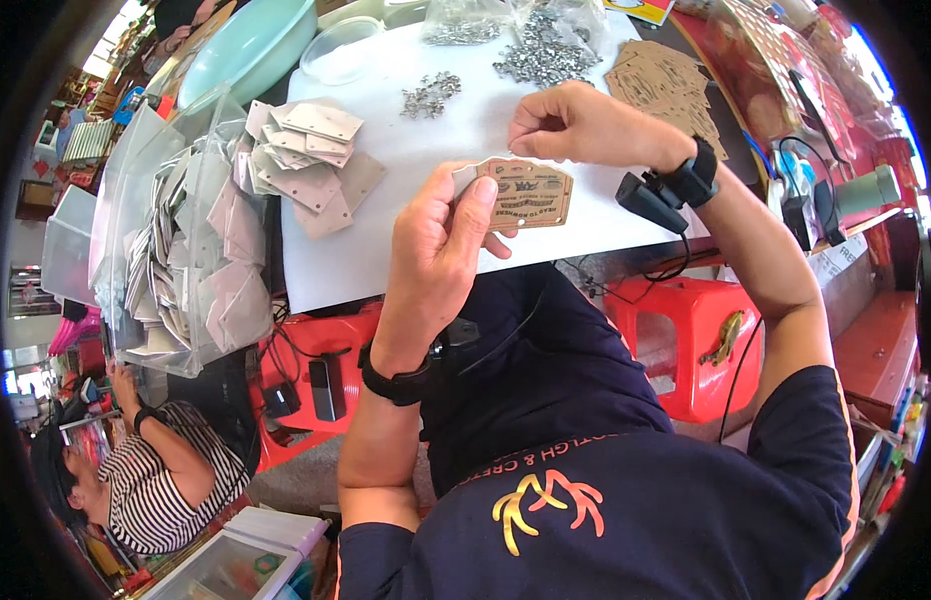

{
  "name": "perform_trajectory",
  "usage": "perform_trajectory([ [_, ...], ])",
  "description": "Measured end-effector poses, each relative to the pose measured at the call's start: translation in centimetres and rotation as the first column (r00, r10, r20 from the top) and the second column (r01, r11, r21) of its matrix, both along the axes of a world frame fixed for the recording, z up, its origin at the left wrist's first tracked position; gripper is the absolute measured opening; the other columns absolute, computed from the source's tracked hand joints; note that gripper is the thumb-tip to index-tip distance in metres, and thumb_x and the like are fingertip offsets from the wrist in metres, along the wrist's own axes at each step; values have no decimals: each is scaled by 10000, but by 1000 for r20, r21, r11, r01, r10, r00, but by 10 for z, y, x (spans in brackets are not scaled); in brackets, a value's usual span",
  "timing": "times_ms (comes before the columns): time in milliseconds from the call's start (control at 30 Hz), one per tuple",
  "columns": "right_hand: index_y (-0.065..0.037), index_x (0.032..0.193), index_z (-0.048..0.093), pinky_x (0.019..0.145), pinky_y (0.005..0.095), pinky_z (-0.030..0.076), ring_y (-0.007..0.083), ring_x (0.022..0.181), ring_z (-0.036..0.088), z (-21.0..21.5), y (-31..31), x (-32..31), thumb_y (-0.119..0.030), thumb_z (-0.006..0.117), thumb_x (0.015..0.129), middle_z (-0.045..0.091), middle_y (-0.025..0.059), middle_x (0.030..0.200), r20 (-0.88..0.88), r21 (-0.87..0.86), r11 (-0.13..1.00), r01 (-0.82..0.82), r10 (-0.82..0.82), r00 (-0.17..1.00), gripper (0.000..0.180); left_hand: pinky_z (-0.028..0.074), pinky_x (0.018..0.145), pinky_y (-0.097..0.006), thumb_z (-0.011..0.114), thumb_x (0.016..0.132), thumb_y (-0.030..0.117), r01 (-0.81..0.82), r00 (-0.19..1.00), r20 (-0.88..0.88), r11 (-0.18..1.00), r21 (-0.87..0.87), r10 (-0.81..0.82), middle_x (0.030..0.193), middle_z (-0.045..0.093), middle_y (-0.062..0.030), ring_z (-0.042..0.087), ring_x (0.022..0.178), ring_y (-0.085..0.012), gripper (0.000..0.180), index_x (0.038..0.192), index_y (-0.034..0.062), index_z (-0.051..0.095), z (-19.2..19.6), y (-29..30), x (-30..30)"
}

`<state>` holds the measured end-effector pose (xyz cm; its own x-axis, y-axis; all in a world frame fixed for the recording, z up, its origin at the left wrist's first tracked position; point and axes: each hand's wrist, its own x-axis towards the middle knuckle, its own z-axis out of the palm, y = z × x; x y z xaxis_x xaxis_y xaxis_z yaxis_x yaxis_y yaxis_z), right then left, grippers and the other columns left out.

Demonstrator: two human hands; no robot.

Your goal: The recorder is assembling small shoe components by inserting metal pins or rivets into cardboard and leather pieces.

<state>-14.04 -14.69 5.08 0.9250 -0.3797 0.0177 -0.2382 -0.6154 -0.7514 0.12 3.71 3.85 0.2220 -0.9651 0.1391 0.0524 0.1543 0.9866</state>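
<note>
My left hand (438, 245) grips a brown printed card (536, 200) with small holes along its edges, thumb on top and fingers underneath. A paler grey edge shows at the card's left end, by the thumb. Just above the card's top edge is my right hand (596, 128), its thumb and fingertips pinched together. Whatever sits in that pinch is too small or hidden to make out. Beyond the hands lie a small heap of metal pieces (431, 95) and a larger heap of shiny metal pieces (551, 52) by plastic bags. Brown cards (658, 88) are piled at the right.
Pale grey tags (311, 165) spread over the white tabletop (386, 260) at the left, beside a clear plastic bin (201, 300) full of them. A pale green basin (251, 55) stands behind. Red stools (701, 340) are under the table. Another person (171, 470) sits at the left.
</note>
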Motion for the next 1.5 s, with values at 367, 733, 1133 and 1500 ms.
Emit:
perform_trajectory([
  [367,2,927,678,528,203,413,32,596,514,40,0,-11,-187,690,891,609,-27,710,-59,449,869,-209,262,963,193,470,559,-233,504,1010,138,140,975,167,989,44,-145,767,636,-58,581,655,-82,189,1064,-27,579,7,-3,-3],
  [733,49,884,682,458,201,400,48,515,530,28,-4,-17,-156,711,861,628,24,679,-11,653,725,-217,296,955,209,450,553,-237,533,996,136,191,938,276,977,91,-209,738,631,-59,555,601,-84,166,1022,-17,591,13,-7,-8],
  [1133,33,893,677,489,203,416,47,547,535,28,-1,-29,-180,716,858,629,18,699,5,681,707,-189,254,967,220,450,539,-231,550,989,138,192,943,261,978,80,-206,738,643,-55,553,590,-76,172,1033,-20,602,6,-10,-11],
  [1500,30,925,669,514,221,427,49,559,534,17,3,-28,-145,642,873,621,1,705,4,673,731,-108,143,990,184,553,572,-255,545,990,164,131,983,110,982,140,-147,877,673,-104,652,708,-123,244,1098,-49,595,12,-14,-18],
])
